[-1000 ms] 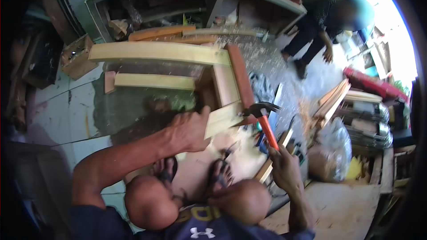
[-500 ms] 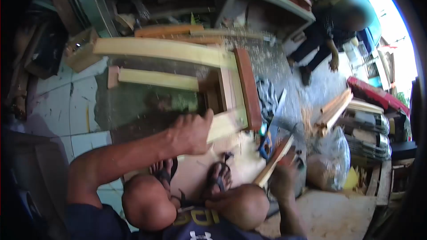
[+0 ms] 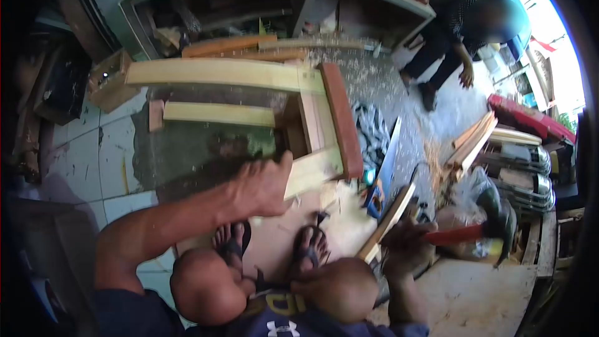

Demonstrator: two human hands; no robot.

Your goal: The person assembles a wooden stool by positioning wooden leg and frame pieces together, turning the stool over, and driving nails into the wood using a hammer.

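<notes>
The wooden frame [image 3: 218,72] rests on the floor [image 3: 181,150], ahead of my feet. Its red-brown board [image 3: 341,122] forms the right end. The saw [image 3: 388,156] lies to the right of that board, beside a crumpled grey bag [image 3: 373,134]. The short pale board [image 3: 315,171] extends from my left hand [image 3: 265,187] to the near part of the red-brown board; my left fingers are closed on its near end. The hammer [image 3: 458,235] is in my right hand [image 3: 405,246], fingers wrapped around the red handle, head pointing right, clear of the frame.
</notes>
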